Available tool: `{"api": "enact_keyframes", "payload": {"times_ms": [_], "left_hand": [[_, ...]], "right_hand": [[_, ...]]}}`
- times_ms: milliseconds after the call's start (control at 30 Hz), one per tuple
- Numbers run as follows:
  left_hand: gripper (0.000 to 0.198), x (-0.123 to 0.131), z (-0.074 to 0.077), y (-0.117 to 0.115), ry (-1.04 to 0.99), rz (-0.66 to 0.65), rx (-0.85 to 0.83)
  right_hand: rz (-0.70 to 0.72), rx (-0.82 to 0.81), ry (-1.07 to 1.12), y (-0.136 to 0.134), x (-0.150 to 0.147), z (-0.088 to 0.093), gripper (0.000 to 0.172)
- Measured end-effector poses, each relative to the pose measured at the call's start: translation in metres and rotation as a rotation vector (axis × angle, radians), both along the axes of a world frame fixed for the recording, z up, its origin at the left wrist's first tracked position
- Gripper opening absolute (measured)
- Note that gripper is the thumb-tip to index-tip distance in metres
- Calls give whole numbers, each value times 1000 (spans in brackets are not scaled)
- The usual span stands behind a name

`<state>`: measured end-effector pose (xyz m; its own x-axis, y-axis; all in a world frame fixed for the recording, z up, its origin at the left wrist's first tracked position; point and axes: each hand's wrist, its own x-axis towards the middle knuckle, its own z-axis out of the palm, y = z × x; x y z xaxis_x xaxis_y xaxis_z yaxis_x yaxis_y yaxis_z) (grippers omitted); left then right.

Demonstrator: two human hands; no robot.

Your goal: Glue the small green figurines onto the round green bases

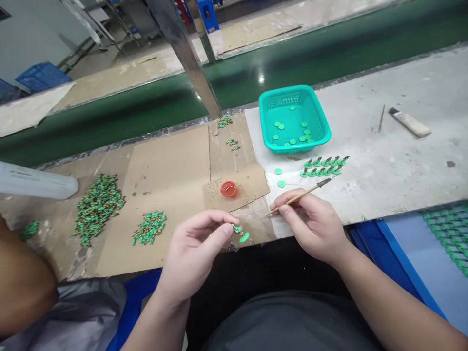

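My left hand (195, 253) is closed in a pinch on a small green part (241, 234) with a round disc at its end, held over the table's front edge. My right hand (314, 224) grips a thin wooden brush (303, 194) like a pen, its dark tip pointing up and right. A small red cup (229, 189) stands on the cardboard just beyond both hands. Two rows of finished green parts (323, 166) lie on the grey table past the brush tip, with two loose green discs (280, 177) beside them.
A teal basket (321, 127) holding several green discs stands at the back. Two heaps of green parts (98, 204) lie on cardboard (171, 165) at left, near a white tube (36, 181). Another person's arm (22, 287) is at far left. A green conveyor belt (329, 53) runs behind.
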<state>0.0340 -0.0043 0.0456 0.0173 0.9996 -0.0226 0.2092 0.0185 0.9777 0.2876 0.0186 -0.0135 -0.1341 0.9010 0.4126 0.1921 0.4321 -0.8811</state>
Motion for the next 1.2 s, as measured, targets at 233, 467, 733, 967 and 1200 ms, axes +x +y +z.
{"api": "enact_keyframes", "payload": {"times_ms": [233, 467, 733, 967, 1200], "left_hand": [[18, 2, 16, -1, -135, -89, -129], [20, 3, 28, -3, -148, -121, -176], [25, 16, 10, 26, 352, -41, 192], [28, 68, 5, 70, 468, -250, 348], [21, 147, -4, 114, 565, -467, 564]], "right_hand": [[3, -14, -1, -3, 0, -4, 11], [-10, 46, -7, -1, -2, -9, 14], [-213, 223, 17, -23, -3, -11, 18], [-287, 201, 28, -55, 29, -6, 20], [-358, 200, 18, -69, 52, 0, 21]]}}
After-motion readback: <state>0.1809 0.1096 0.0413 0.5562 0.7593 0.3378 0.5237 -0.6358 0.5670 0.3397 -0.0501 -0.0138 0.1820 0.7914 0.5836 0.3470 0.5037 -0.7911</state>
